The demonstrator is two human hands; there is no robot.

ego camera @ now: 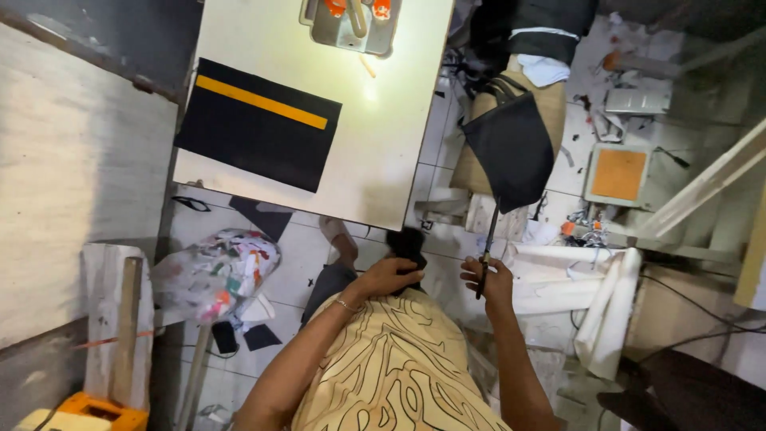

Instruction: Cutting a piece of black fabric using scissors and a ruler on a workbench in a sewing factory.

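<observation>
White floor tiles [303, 255] lie under me, with scraps of cloth all over them. Above my hands stands a pale table [383, 144]. On it lies a black cloth with a yellow stripe [259, 124], flat and near the left edge. At the far end of the table sits a grey metal plate [351, 32] with orange bits on it.

My left hand [391, 275] is curled shut around a small black piece of cloth [407, 243], which pokes up out of my fist just below the table edge. My right hand [493, 279] is close beside it, not touching. Its fingers are pinched around a thin dark strap [488, 239]. That strap runs up to a big dark flat bag piece [511, 148], which hangs in the air to the right of the table.

Left of my arm sits a clear bag full of coloured scraps [215, 271]. White rolls [606, 311] lie on the floor to the right.
</observation>
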